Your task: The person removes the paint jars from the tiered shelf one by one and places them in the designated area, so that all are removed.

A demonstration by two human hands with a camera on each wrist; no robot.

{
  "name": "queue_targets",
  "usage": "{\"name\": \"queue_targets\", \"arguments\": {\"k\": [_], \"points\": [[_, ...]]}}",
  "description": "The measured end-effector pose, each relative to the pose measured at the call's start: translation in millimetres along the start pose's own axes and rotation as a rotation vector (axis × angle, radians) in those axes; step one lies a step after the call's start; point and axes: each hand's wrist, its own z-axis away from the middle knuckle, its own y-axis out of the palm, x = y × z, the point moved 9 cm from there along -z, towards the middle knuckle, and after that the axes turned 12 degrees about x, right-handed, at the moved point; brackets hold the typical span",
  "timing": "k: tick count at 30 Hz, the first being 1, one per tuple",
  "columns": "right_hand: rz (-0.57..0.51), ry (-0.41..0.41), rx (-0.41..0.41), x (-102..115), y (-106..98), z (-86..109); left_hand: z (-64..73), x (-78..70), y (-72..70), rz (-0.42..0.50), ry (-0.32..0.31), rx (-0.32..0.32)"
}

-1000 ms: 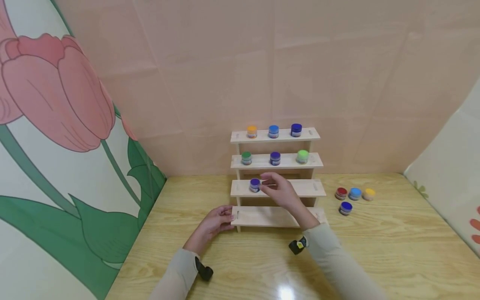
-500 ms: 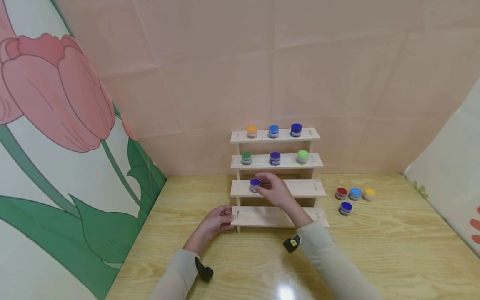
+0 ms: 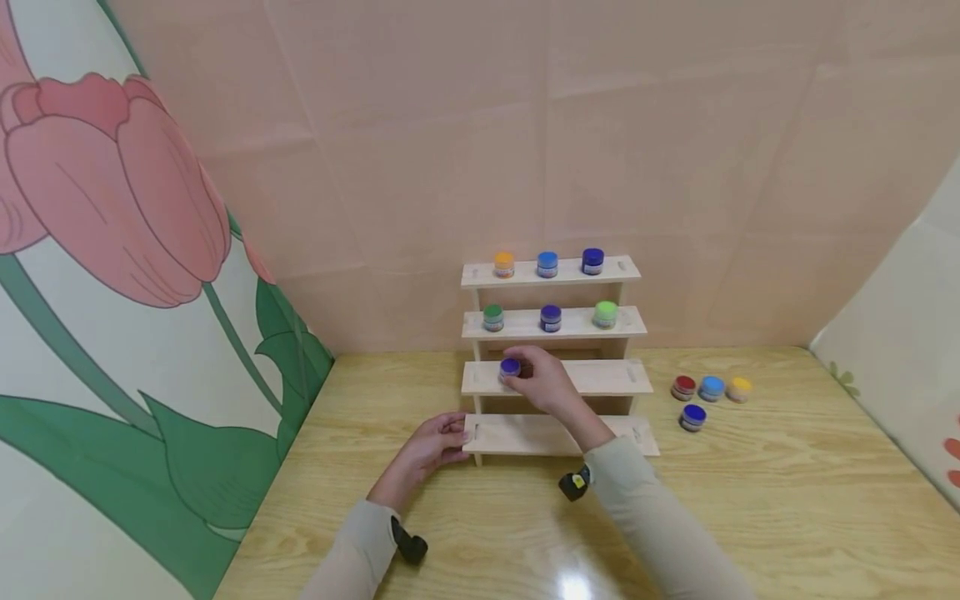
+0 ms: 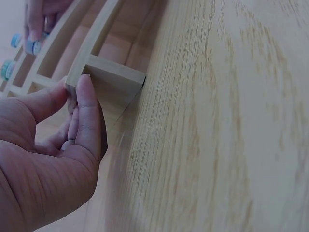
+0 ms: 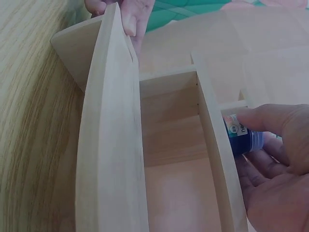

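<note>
Head view: right hand (image 3: 543,383) just closed on purple-lidded round plastic jar (image 3: 510,368), left on second-lowest step of tiered pale-wood rack (image 3: 551,435), so jar's under control; left hand (image 3: 427,446) pinches rack's bottom-left end.

The rack (image 3: 536,435) looks smooth matt wood, the jars (image 3: 510,367) plastic, the wood-grained tabletop (image 3: 757,508) glossy.

The head view faces forward and down from above the table (image 3: 787,500) at moderate range, framing the whole rack (image 3: 517,433). At close range, the left wrist view faces the rack past the left hand (image 4: 53,169) at 8 o'clock; the right wrist view faces across it, right hand (image 5: 285,188) at 4 o'clock. Both wrist views share the lowest board (image 5: 118,145).
</note>
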Motion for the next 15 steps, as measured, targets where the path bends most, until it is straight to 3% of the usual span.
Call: {"name": "queue_targets", "arguments": {"k": [8,15], "points": [[-0.060,-0.020,-0.038,3,-11,11.5,0.8,1.0,0.9,-0.004,0.003,0.000],[-0.113,-0.096,-0.073,7,-25,27.7,0.4,-0.1,0.8,-0.009,0.020,0.010]]}}
